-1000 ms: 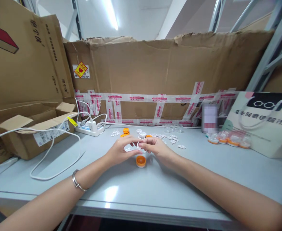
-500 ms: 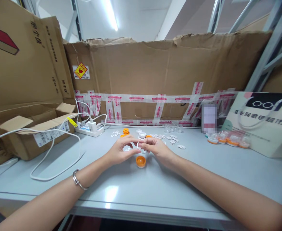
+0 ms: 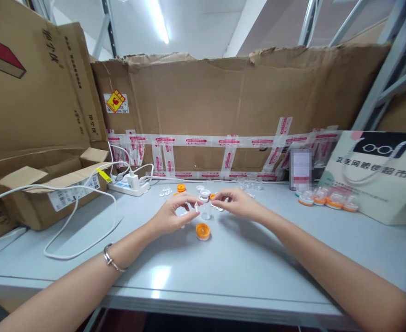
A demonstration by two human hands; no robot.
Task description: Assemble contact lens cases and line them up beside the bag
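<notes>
My left hand (image 3: 171, 213) hovers over the grey table (image 3: 223, 263), its thumb and fingers pinched on a small clear-and-white piece (image 3: 196, 206). My right hand (image 3: 235, 203) is farther back and to the right, fingers curled down over a scatter of small white parts (image 3: 220, 208); what it holds, if anything, is hidden. An orange cap (image 3: 202, 231) lies on the table just in front of both hands. A small clear vial (image 3: 206, 212) stands between the hands.
More orange caps (image 3: 181, 188) and white lids (image 3: 205, 193) lie behind the hands. Finished orange-based vials (image 3: 329, 199) line up at the right by a printed paper bag (image 3: 379, 175). A power strip (image 3: 128, 185), white cable (image 3: 81, 221) and open carton (image 3: 44, 184) sit left. Cardboard walls the back.
My right hand has pulled away from the left and moved back and right onto the scattered white parts. The left hand stays put, still pinching its small piece.
</notes>
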